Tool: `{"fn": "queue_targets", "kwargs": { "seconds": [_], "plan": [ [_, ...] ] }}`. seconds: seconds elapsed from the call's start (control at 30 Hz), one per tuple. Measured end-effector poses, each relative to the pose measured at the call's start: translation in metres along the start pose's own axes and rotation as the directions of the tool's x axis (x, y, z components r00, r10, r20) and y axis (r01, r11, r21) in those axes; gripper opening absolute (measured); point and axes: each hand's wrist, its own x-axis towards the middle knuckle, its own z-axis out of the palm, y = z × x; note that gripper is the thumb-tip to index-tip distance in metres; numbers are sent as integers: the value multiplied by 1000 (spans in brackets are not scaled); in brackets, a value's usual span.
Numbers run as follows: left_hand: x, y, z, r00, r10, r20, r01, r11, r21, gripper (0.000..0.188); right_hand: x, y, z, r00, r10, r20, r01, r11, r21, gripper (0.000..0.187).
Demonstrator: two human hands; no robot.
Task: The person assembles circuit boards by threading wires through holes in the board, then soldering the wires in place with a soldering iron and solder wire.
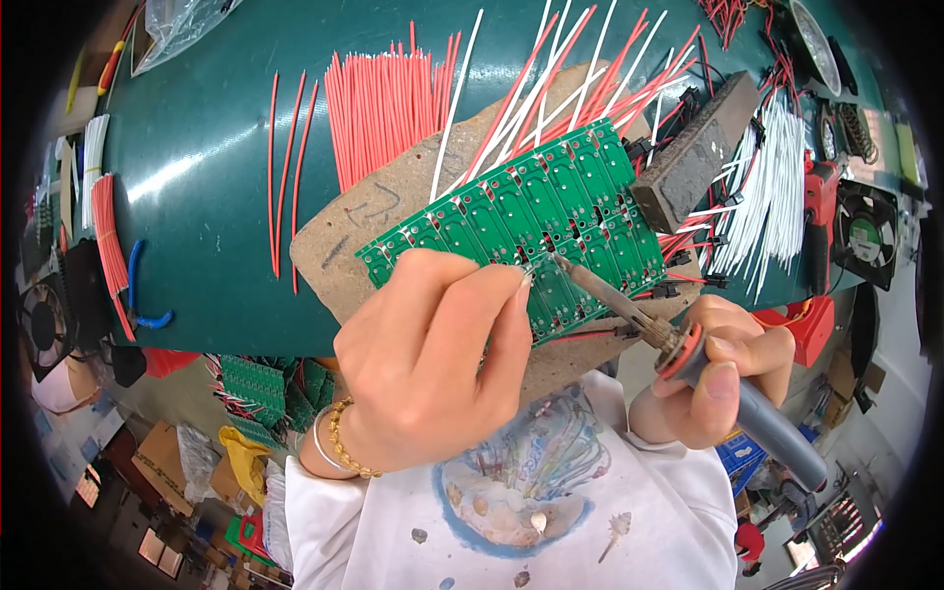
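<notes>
In my right hand (723, 369) is a soldering iron (777, 423), gripped by its grey handle. The iron's tip touches or nearly touches a green circuit board panel (492, 221). My left hand (433, 344) is closed in a pinch over the panel, with a thin silvery solder wire (536, 265) at its fingertips, close to the iron's tip. The panel lies tilted on a brown board (339, 251), with red and white wires fanning out from its far edge. A dark rectangular block (698, 147) rests at its right end. My left hand hides the panel's near left part.
Red wires (383, 108) lie in a row beyond the brown board. White wires (762, 216) spread at the right, near a red tool (819, 211) and a small fan (865, 236). Blue-handled pliers (143, 290) lie left. More green boards (261, 393) sit below the table edge.
</notes>
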Motion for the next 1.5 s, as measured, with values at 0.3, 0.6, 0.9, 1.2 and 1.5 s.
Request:
{"fn": "queue_targets", "kwargs": {
  "seconds": [0.3, 0.6, 0.9, 1.2, 1.5],
  "plan": [
    [-1, 2, -6, 997, 4, 82, -9, 998, 58, 25, 7, 4, -11, 990, -57, 132, 47, 996, 72, 20],
    [-3, -4, -2, 985, 125, 118, -135, 987, 85, 28, 5, 12, -11, 987, -96, 130, 75, 985, 152, 21],
    [0, 10, -3, 997, -67, 24, 69, 994, -80, 26, 5, 6, -14, 996, -58, -63, 62, 996, 65, 14],
    [9, -5, 7, 978, 188, 91, -196, 976, 98, 27, 12, 11, -30, 954, -80, 288, 52, 993, 104, 25],
    [13, 6, 6, 998, 8, 63, -6, 999, -37, 18, 4, 5, -8, 998, -19, -63, 22, 999, 38, 21]
  ]
}}
